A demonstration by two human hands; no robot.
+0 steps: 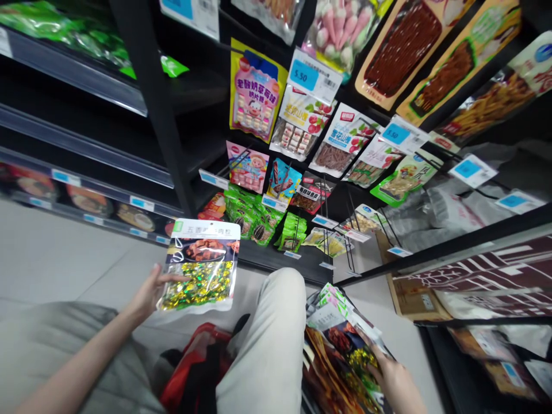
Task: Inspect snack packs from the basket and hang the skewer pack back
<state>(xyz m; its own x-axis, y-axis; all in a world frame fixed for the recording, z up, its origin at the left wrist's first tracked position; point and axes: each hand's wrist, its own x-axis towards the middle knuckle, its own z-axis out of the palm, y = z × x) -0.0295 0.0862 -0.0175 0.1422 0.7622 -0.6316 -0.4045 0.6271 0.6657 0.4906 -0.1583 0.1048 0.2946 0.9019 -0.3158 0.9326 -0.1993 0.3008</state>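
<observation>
My left hand [149, 292] grips a snack bag [202, 276] by its left edge, the thumb hidden in part and a finger lying across the front. The bag has a white top, a picture of meat pieces and a window showing gold and green wrapped pieces. At lower right, my right hand [394, 376] is closed on the edge of a similar snack bag [338, 336]. That bag lies among several others beside my right knee, with a brown-patterned pack [321, 371] below it. What supports these packs is mostly hidden.
Ahead stands a black rack with hanging snack packs [256, 95] on hooks and price tags [314, 75]. Left are shelves [86, 132] with green packs [73, 40]. A cardboard box [416, 299] sits on the floor at right. A red item [198, 345] is between my legs.
</observation>
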